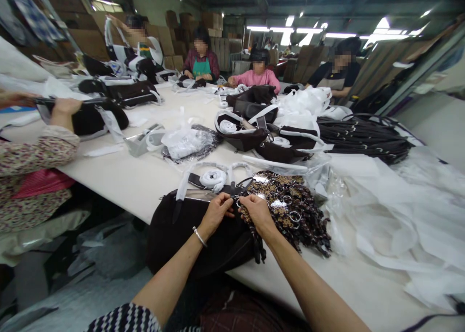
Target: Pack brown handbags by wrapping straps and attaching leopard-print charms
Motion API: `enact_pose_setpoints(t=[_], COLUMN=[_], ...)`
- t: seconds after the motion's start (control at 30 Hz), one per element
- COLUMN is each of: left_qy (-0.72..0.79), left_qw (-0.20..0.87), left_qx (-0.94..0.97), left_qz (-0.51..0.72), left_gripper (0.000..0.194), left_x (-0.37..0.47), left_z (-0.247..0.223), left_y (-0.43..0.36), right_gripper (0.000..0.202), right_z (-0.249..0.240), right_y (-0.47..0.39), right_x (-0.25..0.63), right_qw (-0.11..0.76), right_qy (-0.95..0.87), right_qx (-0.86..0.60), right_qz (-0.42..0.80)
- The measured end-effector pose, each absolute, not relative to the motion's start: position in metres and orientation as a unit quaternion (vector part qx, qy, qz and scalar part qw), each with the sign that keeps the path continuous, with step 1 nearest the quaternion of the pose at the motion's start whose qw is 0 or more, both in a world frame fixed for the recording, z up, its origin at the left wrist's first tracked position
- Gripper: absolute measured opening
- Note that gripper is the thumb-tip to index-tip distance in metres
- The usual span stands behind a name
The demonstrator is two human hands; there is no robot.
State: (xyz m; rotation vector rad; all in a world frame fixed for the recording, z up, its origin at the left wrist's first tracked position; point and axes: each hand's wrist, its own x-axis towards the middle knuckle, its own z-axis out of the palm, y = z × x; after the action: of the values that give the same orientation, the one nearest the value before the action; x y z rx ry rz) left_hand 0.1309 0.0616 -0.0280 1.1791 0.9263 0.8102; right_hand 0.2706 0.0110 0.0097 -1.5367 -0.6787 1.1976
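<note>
A large black handbag [196, 235] lies at the table's front edge, its top edge and white-wrapped handle [183, 184] facing up. My left hand [218, 211] is closed in a pinch on a small dark strap tab at the bag's upper right. Close beside it, my right hand [256, 213] pinches a metal ring [239, 203]; dark tassel ends [259, 252] hang below that hand. The fingers partly hide where ring and tab meet. A pile of patterned tassel charms [286, 206] with metal rings lies just right of my right hand. A white wrapped roll [213, 178] rests behind the bag.
More dark bags [243, 133] with white wrapping stand farther back. Black straps [363, 136] are heaped at the right, near loose white sheets [392, 220]. A plastic-wrapped bundle [187, 143] lies mid-table. At left, a co-worker's hands hold another black bag [98, 116]; several people work across the table.
</note>
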Motion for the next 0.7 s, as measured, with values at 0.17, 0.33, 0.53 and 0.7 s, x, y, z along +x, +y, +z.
enact_pose_setpoints(t=[0.17,0.33,0.53,0.7], left_qy=[0.408,0.427,0.473,0.398], left_qw=[0.655,0.628,0.492,0.447], left_qx=[0.53,0.551,0.613,0.725], left_qz=[0.353,0.347,0.398,0.339], left_gripper=[0.034,0.032,0.021,0.016], left_x=[0.13,0.128,0.119,0.115], left_z=[-0.031,-0.028,0.005,0.022], left_y=[0.061,0.061,0.053,0.049], right_gripper=[0.025,0.023,0.029,0.031], right_z=[0.017,0.022,0.027,0.033], right_y=[0.01,0.01,0.007,0.002], right_x=[0.27,0.271,0.27,0.269], right_qw=[0.515,0.52,0.525,0.519], right_qy=[-0.246,-0.234,-0.238,-0.245], right_qx=[-0.601,-0.574,-0.558,-0.555], right_qz=[0.56,0.587,0.597,0.602])
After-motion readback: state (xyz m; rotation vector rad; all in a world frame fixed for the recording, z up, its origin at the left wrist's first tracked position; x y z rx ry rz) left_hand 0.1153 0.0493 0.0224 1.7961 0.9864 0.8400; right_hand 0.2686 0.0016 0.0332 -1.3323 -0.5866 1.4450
